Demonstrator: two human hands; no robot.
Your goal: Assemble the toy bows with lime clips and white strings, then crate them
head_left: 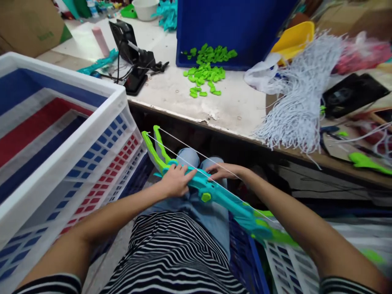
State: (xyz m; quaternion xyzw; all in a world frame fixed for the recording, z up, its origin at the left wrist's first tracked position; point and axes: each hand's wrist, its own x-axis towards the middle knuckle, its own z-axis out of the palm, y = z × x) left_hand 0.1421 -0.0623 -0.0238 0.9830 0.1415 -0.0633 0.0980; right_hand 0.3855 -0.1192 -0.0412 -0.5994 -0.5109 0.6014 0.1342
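Note:
A teal and lime-green toy bow (220, 197) lies slantwise across my lap, with white strings running along its length. My left hand (177, 179) is closed around its teal body, left of the middle, the index finger stretched along the top. My right hand (223, 170) reaches over from the far side, fingertips bent against the teal body near the middle, close to the strings. The bow's green left limbs point up beside the white crate. Its right end passes under my right forearm and is partly hidden.
A large white crate (118, 92) stands at my left. On the workbench (159, 96) are scattered green plastic pieces (206, 73), a blue bin (229, 24), a bundle of white strings (297, 94) and a black phone stand (131, 45). Another white crate (290, 265) is low at right.

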